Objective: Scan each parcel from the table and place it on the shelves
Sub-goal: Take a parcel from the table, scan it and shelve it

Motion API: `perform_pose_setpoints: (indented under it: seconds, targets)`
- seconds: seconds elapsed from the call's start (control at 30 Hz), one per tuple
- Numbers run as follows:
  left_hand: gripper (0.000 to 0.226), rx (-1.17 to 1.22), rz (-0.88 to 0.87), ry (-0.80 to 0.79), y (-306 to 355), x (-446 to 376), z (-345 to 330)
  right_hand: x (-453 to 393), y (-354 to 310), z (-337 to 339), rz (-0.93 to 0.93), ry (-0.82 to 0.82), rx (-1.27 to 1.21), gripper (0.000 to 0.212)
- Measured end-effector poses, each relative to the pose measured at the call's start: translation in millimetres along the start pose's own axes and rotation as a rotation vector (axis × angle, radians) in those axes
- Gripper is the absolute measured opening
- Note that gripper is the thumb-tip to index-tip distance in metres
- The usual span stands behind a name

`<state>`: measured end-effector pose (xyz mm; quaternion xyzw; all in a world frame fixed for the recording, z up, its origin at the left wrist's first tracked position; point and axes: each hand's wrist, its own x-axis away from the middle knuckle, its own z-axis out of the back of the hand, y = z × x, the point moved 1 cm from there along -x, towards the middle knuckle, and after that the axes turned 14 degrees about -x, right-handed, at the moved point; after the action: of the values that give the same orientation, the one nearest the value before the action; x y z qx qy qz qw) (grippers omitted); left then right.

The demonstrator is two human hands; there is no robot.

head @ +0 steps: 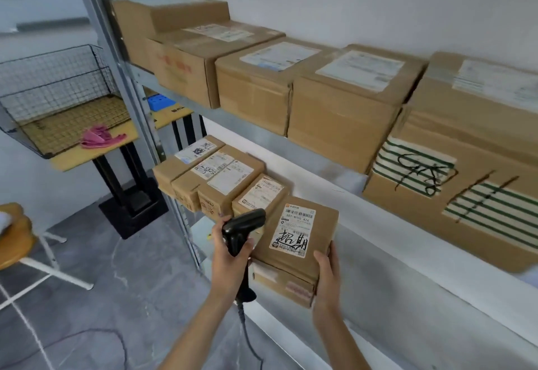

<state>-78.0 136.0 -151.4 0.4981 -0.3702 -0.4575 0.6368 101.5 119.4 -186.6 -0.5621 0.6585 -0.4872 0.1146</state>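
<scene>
The left hand point(230, 256) is curled round the black scanner point(243, 230), just left of the parcel point(297, 250). The parcel sits at the lower shelf point(378, 270) edge, label up. The right hand point(327, 276) grips its near right corner, thumb on top.
</scene>
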Motion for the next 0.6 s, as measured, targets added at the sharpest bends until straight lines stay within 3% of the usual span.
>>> perform_pose_setpoints:
  seconds: [0.23,0.43,0.6]
  targets:
    - [0.057,-0.029,0.021,-0.167,-22,-72,-6,-35,14,-29,0.045,0.088,0.001,0.048]
    - [0.054,-0.016,0.05,-0.14,-36,-98,-8,-52,21,-41,0.052,0.158,0.053,0.044]
    - [0.054,0.014,0.038,-0.299,-32,-107,-15,-60,26,-40,0.059,0.234,0.196,0.04]
